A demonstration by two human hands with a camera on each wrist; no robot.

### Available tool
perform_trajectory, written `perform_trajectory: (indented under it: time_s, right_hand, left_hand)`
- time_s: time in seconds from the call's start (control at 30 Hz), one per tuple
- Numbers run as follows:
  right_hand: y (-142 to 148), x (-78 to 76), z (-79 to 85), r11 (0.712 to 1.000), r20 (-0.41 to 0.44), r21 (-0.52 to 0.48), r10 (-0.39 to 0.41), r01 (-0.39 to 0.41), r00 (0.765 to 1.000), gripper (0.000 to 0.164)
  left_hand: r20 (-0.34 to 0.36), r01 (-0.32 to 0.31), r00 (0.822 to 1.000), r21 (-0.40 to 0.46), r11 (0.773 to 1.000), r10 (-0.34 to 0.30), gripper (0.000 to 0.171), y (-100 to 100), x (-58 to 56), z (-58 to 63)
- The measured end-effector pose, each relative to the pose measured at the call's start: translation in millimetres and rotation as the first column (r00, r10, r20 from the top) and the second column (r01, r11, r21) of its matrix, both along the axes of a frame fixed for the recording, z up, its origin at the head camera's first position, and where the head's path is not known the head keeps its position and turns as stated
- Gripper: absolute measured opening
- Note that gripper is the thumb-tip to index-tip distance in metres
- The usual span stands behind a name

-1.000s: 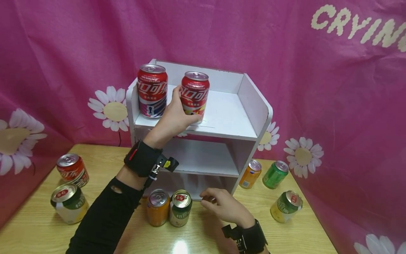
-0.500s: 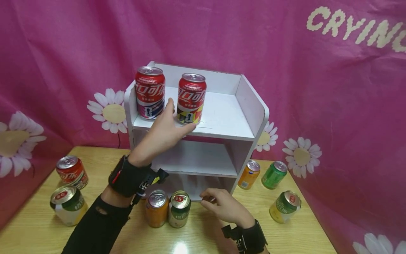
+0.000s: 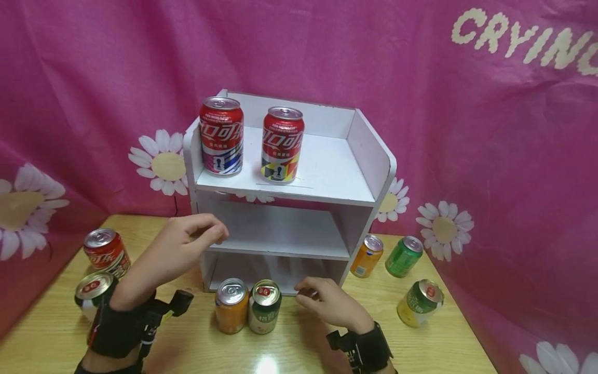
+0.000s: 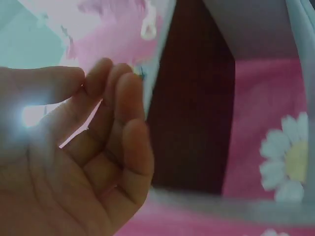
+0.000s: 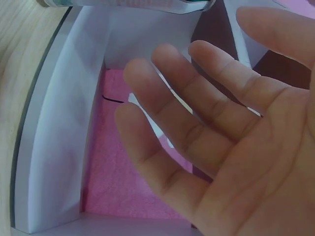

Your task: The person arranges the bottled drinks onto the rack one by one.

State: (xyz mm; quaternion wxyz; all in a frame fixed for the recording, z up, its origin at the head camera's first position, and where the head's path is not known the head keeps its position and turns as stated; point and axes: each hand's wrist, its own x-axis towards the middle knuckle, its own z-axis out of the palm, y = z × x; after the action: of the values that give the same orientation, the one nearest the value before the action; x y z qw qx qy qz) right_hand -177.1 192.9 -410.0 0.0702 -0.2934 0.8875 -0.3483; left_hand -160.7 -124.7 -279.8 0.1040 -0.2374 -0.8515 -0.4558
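Two red cola cans stand upright on the top board of a white shelf unit point(image 3: 327, 166): one cola can point(image 3: 221, 136) by the left side wall, the other cola can point(image 3: 282, 145) a gap to its right. My left hand point(image 3: 175, 254) is in the air left of the unit, loosely curled; the left wrist view shows nothing in its palm. Low in front of the unit, my right hand point(image 3: 329, 301) has relaxed, slightly bent fingers and holds nothing. Nearest to it is a green-and-cream can point(image 3: 264, 306), close beside an orange can point(image 3: 232, 306).
Left on the wooden table point(image 3: 196, 353) stand a red can point(image 3: 107, 253) and a green-topped can point(image 3: 93, 291), partly behind my left arm. Right of the unit are an orange can point(image 3: 367, 256), a green can point(image 3: 404, 256) and a green-and-yellow can point(image 3: 420, 303). Behind hangs a pink curtain point(image 3: 299, 47).
My left hand has let go of the right-hand cola can on the top board and moved down and left. That can stays standing there. My right hand has not moved.
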Motion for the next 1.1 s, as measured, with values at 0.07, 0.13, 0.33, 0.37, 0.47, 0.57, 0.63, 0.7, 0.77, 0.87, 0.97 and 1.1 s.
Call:
perform_trajectory:
  time_s: [0.07,0.13,0.33,0.37,0.47,0.57,0.63,0.7,0.77,0.87,0.97,1.1]
  right_hand:
    - [-1,-1.1,-1.8,1.000,0.008,-0.002,0.006,-0.006,1.000,0.021]
    - [-2,-1.9,-3.9,1.000,0.017,-0.004,0.010,-0.009,1.000,0.019]
    - [-7,-4.5,-10.5,1.000,0.051,-0.024,0.010,-0.009,0.999,0.025]
    - [-8,-4.8,-11.4,0.999,0.063,-0.036,0.013,-0.011,0.998,0.028]
    - [-13,-5.7,-14.5,0.996,0.112,-0.093,0.025,-0.014,0.993,0.038]
    - [-20,-6.8,-18.4,0.987,0.174,-0.161,0.038,-0.009,0.984,0.051]
    - [-25,-8.2,-21.8,0.977,0.218,-0.213,0.047,0.000,0.975,0.061]
    - [-32,-9.6,-25.5,0.966,0.257,-0.257,0.057,0.012,0.965,0.070]
    - [-39,-10.0,-29.0,0.959,0.277,-0.284,0.059,0.023,0.959,0.076]
    - [-51,-7.4,-32.2,0.970,0.231,-0.239,0.016,0.041,0.973,0.082]
    - [-65,-0.3,-33.5,0.979,0.147,-0.170,-0.085,0.110,0.985,0.087]
    - [-84,11.8,-37.6,0.959,0.042,-0.097,-0.262,0.265,0.964,0.091]
  left_hand:
    - [0.008,-0.044,0.999,0.002,0.999,0.044,0.020,-12,0.8,-12.2]
    - [0.029,-0.097,0.995,0.005,0.995,0.097,0.022,-24,0.2,-23.9]
    - [0.110,-0.242,0.964,-0.027,0.970,0.244,0.032,-49,-9.8,-53.5]
    - [0.099,-0.273,0.956,-0.044,0.961,0.276,0.032,-51,-13.0,-58.8]
    - [0.041,-0.362,0.929,-0.097,0.927,0.368,0.031,-56,-23.1,-75.8]
    - [-0.002,-0.419,0.906,-0.140,0.897,0.423,0.028,-58,-33.8,-89.9]
    - [-0.004,-0.430,0.901,-0.153,0.890,0.434,0.028,-60,-40.4,-96.8]
    - [0.041,-0.421,0.901,-0.152,0.895,0.431,0.030,-61,-46.6,-101.9]
    - [0.111,-0.395,0.905,-0.148,0.907,0.412,0.035,-62,-51.4,-106.6]
    - [0.196,-0.362,0.902,-0.143,0.921,0.385,0.040,-63,-55.5,-111.4]
    - [0.211,-0.353,0.902,-0.143,0.925,0.377,0.040,-62,-56.0,-114.3]
    - [0.193,-0.353,0.907,-0.138,0.926,0.374,0.037,-61,-55.2,-118.6]
